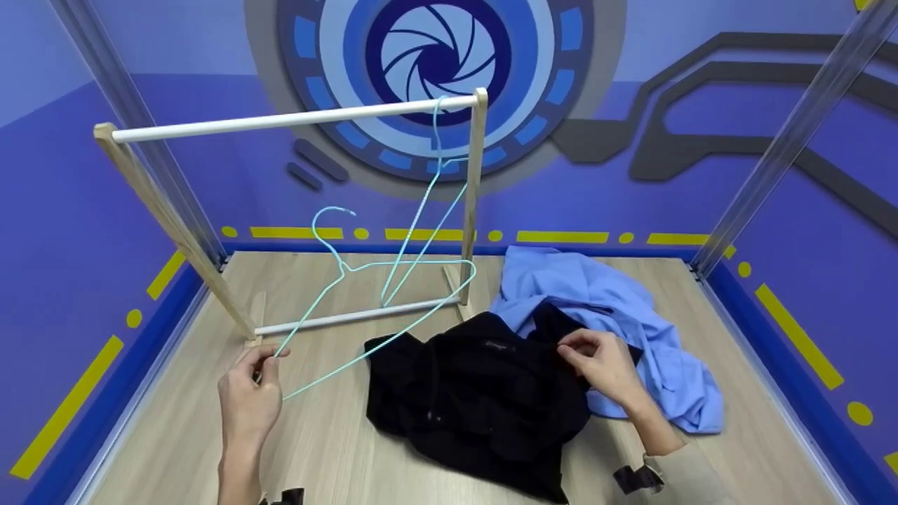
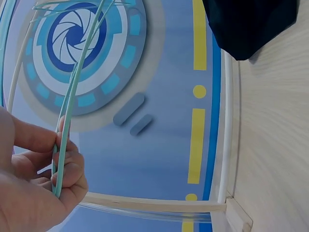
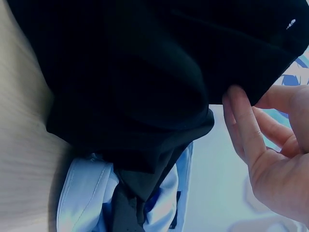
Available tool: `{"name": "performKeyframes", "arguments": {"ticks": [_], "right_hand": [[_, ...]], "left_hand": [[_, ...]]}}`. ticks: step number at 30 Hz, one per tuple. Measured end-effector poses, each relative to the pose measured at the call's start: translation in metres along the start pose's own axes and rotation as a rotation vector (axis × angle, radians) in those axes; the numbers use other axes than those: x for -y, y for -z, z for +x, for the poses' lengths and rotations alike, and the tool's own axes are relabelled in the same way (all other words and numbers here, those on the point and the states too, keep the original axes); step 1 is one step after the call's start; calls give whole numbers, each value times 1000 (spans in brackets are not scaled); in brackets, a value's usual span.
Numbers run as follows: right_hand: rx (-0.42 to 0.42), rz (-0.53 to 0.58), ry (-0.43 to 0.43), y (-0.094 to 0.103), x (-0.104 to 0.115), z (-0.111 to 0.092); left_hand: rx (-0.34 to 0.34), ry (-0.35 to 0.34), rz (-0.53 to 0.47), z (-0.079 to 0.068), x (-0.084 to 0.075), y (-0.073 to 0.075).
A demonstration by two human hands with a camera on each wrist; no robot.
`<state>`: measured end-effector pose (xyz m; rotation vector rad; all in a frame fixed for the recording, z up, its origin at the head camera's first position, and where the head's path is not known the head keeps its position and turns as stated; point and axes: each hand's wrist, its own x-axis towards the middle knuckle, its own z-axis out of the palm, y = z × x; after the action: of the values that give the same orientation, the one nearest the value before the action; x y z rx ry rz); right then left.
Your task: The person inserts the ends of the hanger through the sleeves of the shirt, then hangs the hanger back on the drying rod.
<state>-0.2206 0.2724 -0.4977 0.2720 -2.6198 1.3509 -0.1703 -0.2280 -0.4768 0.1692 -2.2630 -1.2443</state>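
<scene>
My left hand (image 1: 251, 396) grips one corner of a mint-green wire hanger (image 1: 342, 270), whose hook points up. In the left wrist view, the fingers curl round the hanger's wire (image 2: 69, 111). At the middle of the table lies a crumpled black garment (image 1: 484, 400) with a small pale mark near its upper edge. My right hand (image 1: 605, 365) pinches that edge between thumb and fingers, and the right wrist view shows the black cloth (image 3: 130, 63) raised there. Behind and to the right, a light blue garment (image 1: 561, 273) lies bunched, partly covered by the black one.
A small rack with wooden sides and a white top rail (image 1: 295, 119) stands at the back left. Another mint-green hanger (image 1: 424, 207) hangs near its right end. Patterned blue walls (image 1: 666, 210) enclose the wooden tabletop (image 1: 323, 449).
</scene>
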Motion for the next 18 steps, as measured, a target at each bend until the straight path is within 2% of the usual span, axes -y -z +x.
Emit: {"name": "performKeyframes", "arguments": {"ticks": [8, 14, 18], "right_hand": [[-7, 15, -43, -1, -9, 6], [-4, 4, -56, -1, -15, 11], [0, -8, -59, -1, -16, 14]], "left_hand": [[45, 38, -18, 1, 5, 0], [135, 86, -48, 0, 7, 1], [199, 89, -67, -1, 10, 2]]}}
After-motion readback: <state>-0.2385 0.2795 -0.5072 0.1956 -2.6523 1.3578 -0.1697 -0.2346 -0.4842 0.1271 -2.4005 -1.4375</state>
